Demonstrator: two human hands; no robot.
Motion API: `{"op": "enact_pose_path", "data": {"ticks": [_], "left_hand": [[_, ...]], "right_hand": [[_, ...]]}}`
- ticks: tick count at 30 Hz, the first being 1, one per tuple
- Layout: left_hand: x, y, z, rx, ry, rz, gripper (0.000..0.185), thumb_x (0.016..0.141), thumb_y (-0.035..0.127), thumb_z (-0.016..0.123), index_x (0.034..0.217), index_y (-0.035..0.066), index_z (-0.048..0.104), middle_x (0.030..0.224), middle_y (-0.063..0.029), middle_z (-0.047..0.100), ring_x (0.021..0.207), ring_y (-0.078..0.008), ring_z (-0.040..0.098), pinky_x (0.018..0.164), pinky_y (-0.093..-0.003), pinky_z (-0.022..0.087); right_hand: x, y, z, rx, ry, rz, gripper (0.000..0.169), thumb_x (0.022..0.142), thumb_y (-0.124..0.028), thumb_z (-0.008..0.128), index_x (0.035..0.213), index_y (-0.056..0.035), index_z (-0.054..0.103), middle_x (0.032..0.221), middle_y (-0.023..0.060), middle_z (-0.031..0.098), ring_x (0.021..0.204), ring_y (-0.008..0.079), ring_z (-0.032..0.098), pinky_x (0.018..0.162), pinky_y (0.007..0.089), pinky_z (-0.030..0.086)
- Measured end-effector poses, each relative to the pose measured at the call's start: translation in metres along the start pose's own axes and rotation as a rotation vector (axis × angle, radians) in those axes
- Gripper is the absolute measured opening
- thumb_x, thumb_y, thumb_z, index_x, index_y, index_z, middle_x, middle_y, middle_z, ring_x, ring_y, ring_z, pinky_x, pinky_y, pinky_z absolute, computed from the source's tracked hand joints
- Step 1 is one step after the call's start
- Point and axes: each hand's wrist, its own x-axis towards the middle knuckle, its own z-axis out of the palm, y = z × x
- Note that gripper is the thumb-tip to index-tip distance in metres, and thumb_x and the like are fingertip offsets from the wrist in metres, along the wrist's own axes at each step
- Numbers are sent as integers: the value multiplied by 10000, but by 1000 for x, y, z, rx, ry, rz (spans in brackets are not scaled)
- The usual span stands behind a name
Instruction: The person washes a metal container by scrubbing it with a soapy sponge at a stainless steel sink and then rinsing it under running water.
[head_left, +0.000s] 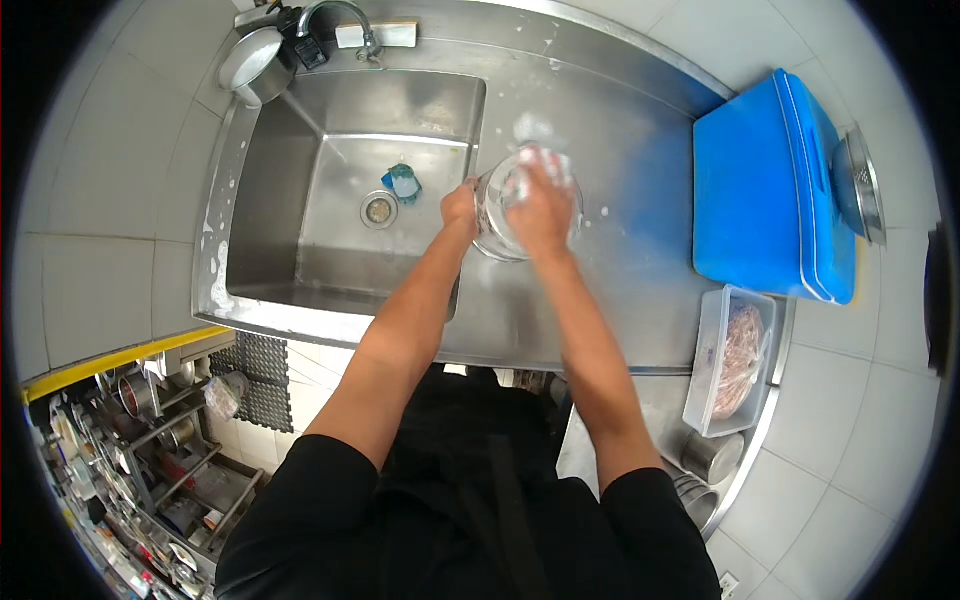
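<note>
A round, see-through vessel (496, 217), blurred by motion, is on the steel drainboard just right of the sink basin. My left hand (460, 208) grips its left edge. Over its top right part lies my right hand (541, 202), with white suds around the fingers; whether it holds a sponge or cloth is hidden. Suds (534, 129) also spot the steel behind the vessel. Down in the sink basin (360, 259), a green and blue scrubbing pad (405, 183) rests beside the drain strainer (379, 210).
A metal pot (259, 67) stands at the sink's back left corner, near the curved faucet (367, 37). On the right are a blue cooler (750, 195), a metal colander (866, 184) and a clear plastic tub (709, 360) with a bagged item. Metal pots (712, 456) sit lower right.
</note>
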Motion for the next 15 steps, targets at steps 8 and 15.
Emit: {"op": "enact_pose_path", "data": {"ticks": [8, 15], "left_hand": [[39, -3, -15, 49, 16, 46, 496, 808, 355, 691, 992, -105, 665, 1031, -218, 669, 895, -301, 648, 765, -408, 502], [12, 13, -11, -32, 91, 163, 508, 838, 384, 680, 987, -101, 665, 990, -199, 668, 852, -274, 640, 734, -408, 508]], "right_hand": [[-46, 26, -33, 163, -66, 52, 343, 804, -90, 647, 1147, -91, 652, 1315, 52, 570, 1295, 328, 442, 1099, 471, 313], [-14, -8, 8, 136, -93, -45, 391, 777, -32, 618, 1162, -101, 623, 1344, 76, 536, 1307, 344, 415, 1099, 503, 296]]}}
